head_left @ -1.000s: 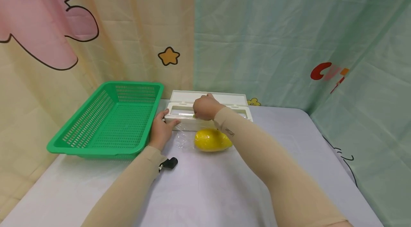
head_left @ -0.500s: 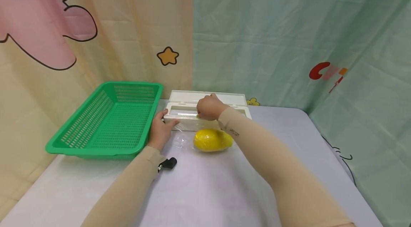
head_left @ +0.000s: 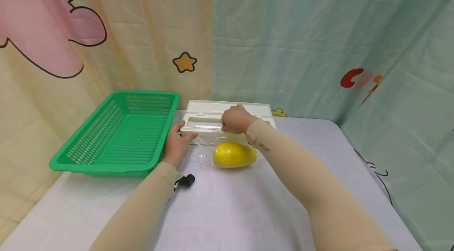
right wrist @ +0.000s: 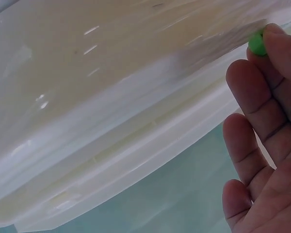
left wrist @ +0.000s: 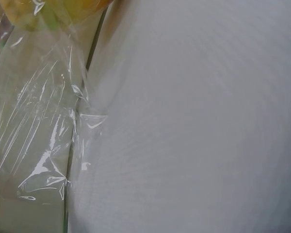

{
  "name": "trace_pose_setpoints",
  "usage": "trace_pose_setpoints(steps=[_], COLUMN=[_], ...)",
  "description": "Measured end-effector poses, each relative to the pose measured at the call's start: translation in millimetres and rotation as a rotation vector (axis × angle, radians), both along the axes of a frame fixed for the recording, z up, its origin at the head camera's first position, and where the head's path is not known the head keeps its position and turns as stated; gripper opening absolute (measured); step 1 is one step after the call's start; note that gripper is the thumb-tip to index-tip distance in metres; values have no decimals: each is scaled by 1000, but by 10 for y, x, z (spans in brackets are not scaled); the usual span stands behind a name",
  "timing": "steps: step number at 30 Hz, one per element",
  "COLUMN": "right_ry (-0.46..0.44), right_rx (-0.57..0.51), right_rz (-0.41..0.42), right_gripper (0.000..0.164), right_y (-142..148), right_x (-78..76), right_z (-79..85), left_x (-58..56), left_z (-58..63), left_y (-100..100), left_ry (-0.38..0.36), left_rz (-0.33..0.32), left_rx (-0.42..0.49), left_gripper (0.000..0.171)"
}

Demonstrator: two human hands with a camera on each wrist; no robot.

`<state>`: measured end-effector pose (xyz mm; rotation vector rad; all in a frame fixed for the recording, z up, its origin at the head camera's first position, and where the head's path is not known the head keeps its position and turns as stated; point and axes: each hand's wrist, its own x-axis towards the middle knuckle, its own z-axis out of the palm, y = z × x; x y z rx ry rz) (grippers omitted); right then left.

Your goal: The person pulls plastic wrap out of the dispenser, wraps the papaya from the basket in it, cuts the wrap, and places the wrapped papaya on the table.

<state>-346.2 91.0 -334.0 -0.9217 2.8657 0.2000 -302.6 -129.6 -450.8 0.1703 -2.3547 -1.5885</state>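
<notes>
- Pastel curtains (head_left: pixel 276 46) back a pale-covered table (head_left: pixel 220 215).
- Film-wrapped yellow fruit (head_left: pixel 234 155) lies before the white box (head_left: pixel 209 116).
- Left hand (head_left: pixel 176 145) clasps the box's end; right hand (head_left: pixel 237 120) pinches a green knob (right wrist: pixel 256 43) (other fingers loose).
- Seemingly cutting film (left wrist: pixel 34 121); calls for steady sliding.
- Curtain reads "100%"; sleeve print (head_left: pixel 264 147) illegible.

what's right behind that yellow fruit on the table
Behind the yellow fruit is a white box with its lid open; clear film covers part of its front. The right hand and right sleeve hide part of it.
</notes>
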Motion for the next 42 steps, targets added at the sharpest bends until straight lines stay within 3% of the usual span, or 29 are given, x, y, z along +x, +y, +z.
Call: trace_pose_setpoints(steps=[32,42], right_ry=[-16,-64], right_rx=[-22,-48], right_rz=[-15,25], right_gripper=[16,20], right_y=[133,165], right_x=[42,36], right_z=[25,10], left_x=[11,20], left_z=[23,28], left_y=[8,13], left_ry=[-9,-10], left_rz=[1,-2], left_rx=[11,14], left_gripper=[69,69])
